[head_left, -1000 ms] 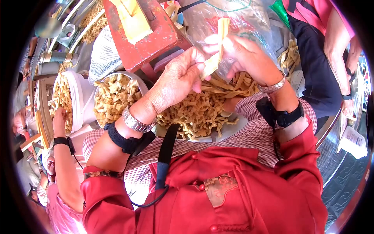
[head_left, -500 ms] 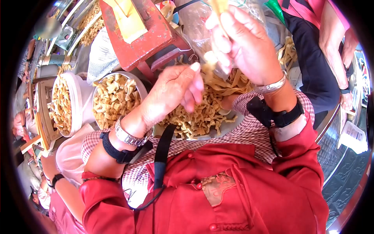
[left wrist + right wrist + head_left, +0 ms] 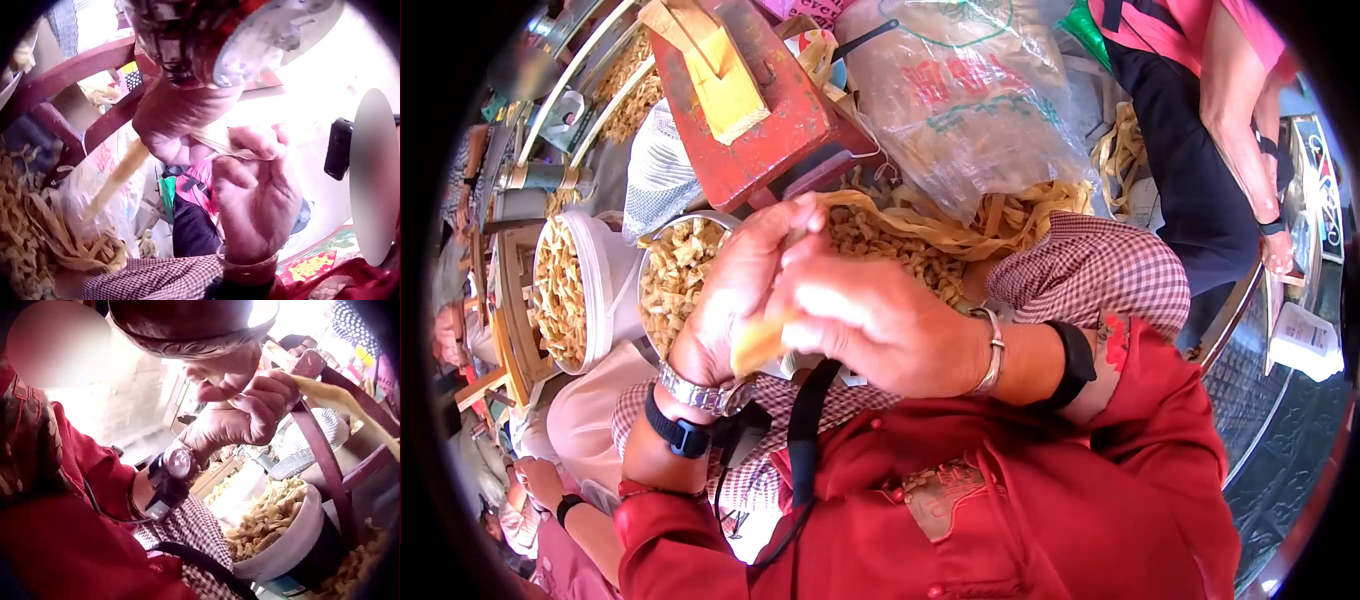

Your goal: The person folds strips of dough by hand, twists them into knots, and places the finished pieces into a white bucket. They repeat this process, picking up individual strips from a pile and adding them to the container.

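A flat yellowish strip [image 3: 119,178] runs through both hands. My left hand [image 3: 735,265] grips it, and its long end sticks out past the fist in the wrist views. My right hand [image 3: 875,320], blurred in the head view, is close against the left one. Its curled fingers [image 3: 250,140] pinch a thin, twisted part of the strip in the left wrist view. Below the hands lies a heap of small, knotted-looking yellowish pieces [image 3: 920,262], partly hidden by them. Longer loose strips [image 3: 1010,225] lie along its far side.
White buckets of similar pieces, one the outer bucket [image 3: 605,290], stand at the left. A red stool [image 3: 750,140] bearing a wooden block [image 3: 735,100] stands ahead, beside a clear plastic bag [image 3: 970,100]. Another person's arm [image 3: 1240,130] is at the right.
Both hands have come back toward the body and to the left. The right hand, raised and apart half a second ago, now meets the left hand at the strip.
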`<state>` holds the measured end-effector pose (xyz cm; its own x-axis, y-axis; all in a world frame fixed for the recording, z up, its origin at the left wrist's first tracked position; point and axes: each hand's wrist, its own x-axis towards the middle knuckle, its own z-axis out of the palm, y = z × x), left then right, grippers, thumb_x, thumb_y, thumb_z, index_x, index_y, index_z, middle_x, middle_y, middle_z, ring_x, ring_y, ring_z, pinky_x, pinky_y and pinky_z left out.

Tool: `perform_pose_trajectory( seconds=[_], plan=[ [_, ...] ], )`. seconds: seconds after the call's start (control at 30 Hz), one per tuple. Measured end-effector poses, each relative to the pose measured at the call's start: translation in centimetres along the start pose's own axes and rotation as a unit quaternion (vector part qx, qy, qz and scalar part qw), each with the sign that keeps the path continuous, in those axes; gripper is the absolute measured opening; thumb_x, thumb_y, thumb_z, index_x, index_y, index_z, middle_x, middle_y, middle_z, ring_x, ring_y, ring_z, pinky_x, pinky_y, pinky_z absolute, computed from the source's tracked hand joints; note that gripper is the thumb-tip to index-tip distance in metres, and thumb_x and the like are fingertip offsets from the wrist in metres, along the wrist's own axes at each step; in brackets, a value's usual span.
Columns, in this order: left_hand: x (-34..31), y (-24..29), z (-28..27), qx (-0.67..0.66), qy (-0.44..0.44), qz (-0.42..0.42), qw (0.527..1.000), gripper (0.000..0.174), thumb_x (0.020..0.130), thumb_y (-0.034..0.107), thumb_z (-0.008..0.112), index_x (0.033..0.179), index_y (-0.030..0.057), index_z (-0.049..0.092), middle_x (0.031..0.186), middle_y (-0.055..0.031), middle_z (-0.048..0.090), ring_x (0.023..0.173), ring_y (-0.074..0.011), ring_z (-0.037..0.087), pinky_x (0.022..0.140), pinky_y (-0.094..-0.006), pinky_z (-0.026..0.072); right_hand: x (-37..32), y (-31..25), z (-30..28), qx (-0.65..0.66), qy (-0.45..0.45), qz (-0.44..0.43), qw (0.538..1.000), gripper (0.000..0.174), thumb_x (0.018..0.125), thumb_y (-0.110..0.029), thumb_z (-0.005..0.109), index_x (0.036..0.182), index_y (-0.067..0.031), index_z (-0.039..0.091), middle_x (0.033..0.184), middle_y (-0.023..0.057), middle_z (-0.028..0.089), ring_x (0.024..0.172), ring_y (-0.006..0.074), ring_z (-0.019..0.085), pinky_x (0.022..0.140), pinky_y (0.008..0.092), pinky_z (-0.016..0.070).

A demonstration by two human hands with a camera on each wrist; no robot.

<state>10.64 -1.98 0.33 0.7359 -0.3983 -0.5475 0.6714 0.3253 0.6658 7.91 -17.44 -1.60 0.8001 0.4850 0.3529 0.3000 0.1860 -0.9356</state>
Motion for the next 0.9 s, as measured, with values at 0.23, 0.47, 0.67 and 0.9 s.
perform_pose_trajectory(
  seconds=[0.23,0.47,0.67,0.9],
  plan=[
    [-0.9,0.9,-0.2,0.095,-0.04,0.053,0.993,0.022,0.087,0.023,0.051,0.077,0.0042,0.055,0.071,-0.0018,0.051,0.066,-0.0143,0.052,0.066,-0.0336,0.0508,2.4,1.1,-0.4,0.194,0.243,0.099,0.945,0.025,0.099,-0.021,0.043,0.112,-0.0013,0.052,0.088,0.0041,0.059,0.069,0.0075,0.057,0.057,0.0214,0.0479],
    [-2.9,3.1,1.2,0.587,0.073,0.294,0.751,0.004,0.082,-0.001,0.06,0.085,-0.0007,0.058,0.083,-0.0087,0.057,0.072,-0.0217,0.057,0.065,-0.0312,0.0478,3.3,2.5,-0.7,-0.079,0.186,0.082,0.976,0.026,0.093,-0.026,0.048,0.086,-0.0008,0.052,0.066,0.0203,0.051,0.06,0.0355,0.054,0.057,0.0398,0.0426],
    [-2.8,3.5,0.8,0.667,0.042,0.449,0.593,0.019,0.077,-0.008,0.058,0.094,0.0003,0.054,0.104,-0.0132,0.057,0.088,-0.0308,0.061,0.071,-0.0364,0.0508,4.5,-0.9,-2.1,0.089,0.05,0.232,0.967,0.033,0.096,-0.031,0.047,0.089,-0.0001,0.055,0.08,0.0141,0.064,0.067,0.0189,0.061,0.059,0.0328,0.0471],
    [-2.7,4.1,0.2,0.238,-0.009,0.304,0.922,0.019,0.092,0.001,0.052,0.111,-0.0009,0.054,0.093,-0.0058,0.065,0.086,-0.0099,0.061,0.077,-0.0237,0.0499,5.2,0.0,-1.8,-0.056,0.041,0.033,0.997,0.029,0.096,-0.029,0.049,0.101,-0.001,0.051,0.078,0.0092,0.063,0.064,0.0143,0.06,0.06,0.0292,0.0492]
  ],
)
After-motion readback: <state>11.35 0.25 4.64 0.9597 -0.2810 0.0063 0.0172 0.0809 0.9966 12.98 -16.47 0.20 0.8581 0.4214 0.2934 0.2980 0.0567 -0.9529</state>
